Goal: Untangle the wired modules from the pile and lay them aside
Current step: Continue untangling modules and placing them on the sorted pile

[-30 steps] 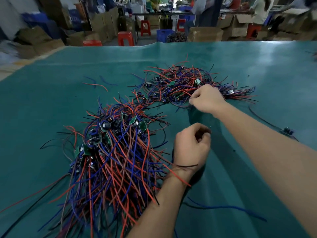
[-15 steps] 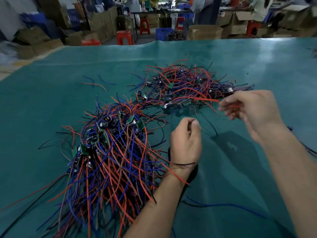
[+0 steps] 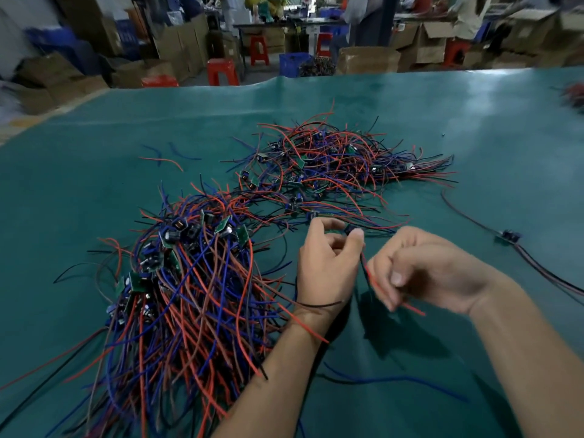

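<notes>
Nearest, at seven o'clock, a large bundle of wired modules [image 3: 177,279] lies roughly combed on the green counter [image 3: 94,153], apparently the sorted share. The left hand [image 3: 328,263] pinches a small dark module [image 3: 349,230] at its fingertips; the right hand [image 3: 423,273], fingers curled, grips that module's red and black wires [image 3: 368,275]. At three o'clock one module [image 3: 508,237] lies alone. Farther off, at twelve o'clock, the tangled pile [image 3: 331,165] remains, so much is left.
</notes>
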A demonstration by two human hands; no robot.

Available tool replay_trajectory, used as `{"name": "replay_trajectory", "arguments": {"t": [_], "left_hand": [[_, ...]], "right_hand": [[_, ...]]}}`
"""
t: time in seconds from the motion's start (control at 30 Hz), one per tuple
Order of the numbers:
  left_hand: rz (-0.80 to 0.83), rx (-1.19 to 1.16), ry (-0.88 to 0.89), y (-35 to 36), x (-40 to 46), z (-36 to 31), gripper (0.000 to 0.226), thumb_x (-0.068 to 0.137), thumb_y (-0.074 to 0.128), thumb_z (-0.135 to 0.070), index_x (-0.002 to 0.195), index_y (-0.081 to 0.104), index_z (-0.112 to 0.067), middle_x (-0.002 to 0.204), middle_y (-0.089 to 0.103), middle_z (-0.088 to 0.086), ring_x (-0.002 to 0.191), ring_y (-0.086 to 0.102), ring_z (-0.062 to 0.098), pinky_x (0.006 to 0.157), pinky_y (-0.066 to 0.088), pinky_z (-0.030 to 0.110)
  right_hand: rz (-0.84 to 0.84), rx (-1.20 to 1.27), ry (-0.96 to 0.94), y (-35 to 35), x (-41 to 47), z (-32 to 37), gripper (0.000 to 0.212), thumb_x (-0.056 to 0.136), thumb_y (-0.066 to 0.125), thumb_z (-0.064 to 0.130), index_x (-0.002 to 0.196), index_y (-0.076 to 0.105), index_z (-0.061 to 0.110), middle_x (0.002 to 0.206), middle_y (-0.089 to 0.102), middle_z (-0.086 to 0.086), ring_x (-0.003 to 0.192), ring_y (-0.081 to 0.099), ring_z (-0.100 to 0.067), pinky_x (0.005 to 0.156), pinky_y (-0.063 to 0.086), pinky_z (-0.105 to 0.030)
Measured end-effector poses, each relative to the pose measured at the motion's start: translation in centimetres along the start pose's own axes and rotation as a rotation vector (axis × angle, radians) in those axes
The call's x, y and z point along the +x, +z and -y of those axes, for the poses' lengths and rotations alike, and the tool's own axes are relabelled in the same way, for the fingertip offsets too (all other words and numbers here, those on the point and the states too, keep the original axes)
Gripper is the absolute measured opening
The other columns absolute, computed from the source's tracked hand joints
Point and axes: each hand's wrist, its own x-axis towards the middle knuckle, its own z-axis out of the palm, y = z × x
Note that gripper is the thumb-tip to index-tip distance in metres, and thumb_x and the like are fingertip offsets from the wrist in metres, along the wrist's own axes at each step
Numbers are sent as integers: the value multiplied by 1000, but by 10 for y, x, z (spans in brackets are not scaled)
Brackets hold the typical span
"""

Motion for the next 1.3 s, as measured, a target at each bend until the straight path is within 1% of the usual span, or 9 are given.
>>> {"name": "replay_trajectory", "arguments": {"t": [0.1,0.23,0.3,0.47,0.63,0.73,0.83,1.07,1.3], "left_hand": [[-11,22,19,-1,2,3,25,80,73,-20,99,57,-17,75,72,1,61,65,10,69,56,34],[24,35,37,0,1,3,24,79,75,-2,95,63,-14,70,68,-2,53,56,-1,61,48,20],[47,15,57,0,0,2,23,79,75,1,93,66,-15,71,69,-5,57,59,-2,60,47,13],[95,3,166,-1,0,1,19,82,72,5,93,71,-10,86,75,-2,80,71,10,76,57,28],[132,9,182,-1,-1,1,33,80,62,14,94,74,-13,88,77,-1,85,72,12,84,58,32],[128,-6,164,0,-1,2,30,81,64,13,92,70,-14,83,74,-4,77,69,6,76,57,23],[126,2,124,2,-2,1,20,84,68,6,92,69,-11,82,73,1,73,67,7,72,57,25],[156,59,100,0,-2,0,12,93,64,-5,86,73,-9,64,69,-2,56,59,2,60,46,17],[115,114,141,1,-3,0,13,91,67,-10,80,73,-11,60,60,-8,56,50,5,58,43,25]], "right_hand": [[38,-38,122,-2,-2,-1,9,72,67,15,66,69,9,68,70,-22,48,60,-22,45,45,-21],[-615,-201,38,-16,6,-13,23,86,76,18,65,67,16,65,69,-15,48,56,-18,38,35,-22],[-786,-202,-29,-18,11,-17,11,90,74,16,81,68,12,68,69,-9,51,57,-15,39,36,-23],[-705,-151,-63,-16,13,-21,9,87,76,6,95,77,10,77,74,-5,68,65,-13,54,49,-25],[-652,180,-47,-19,11,-18,30,71,77,9,101,74,4,82,72,-7,68,65,-12,56,50,-21],[-742,192,-137,-18,11,-16,35,65,79,6,100,72,5,83,75,-7,72,70,-12,60,54,-19],[-806,201,-236,-17,12,-16,42,59,80,2,100,69,7,87,78,-10,80,74,-16,68,58,-21],[-859,139,-209,-15,17,-22,20,82,74,-4,98,73,9,93,80,-9,87,75,-13,72,59,-22],[-742,223,-124,-22,10,-17,11,74,77,6,84,75,10,79,73,-5,68,66,-12,57,53,-20]]}}
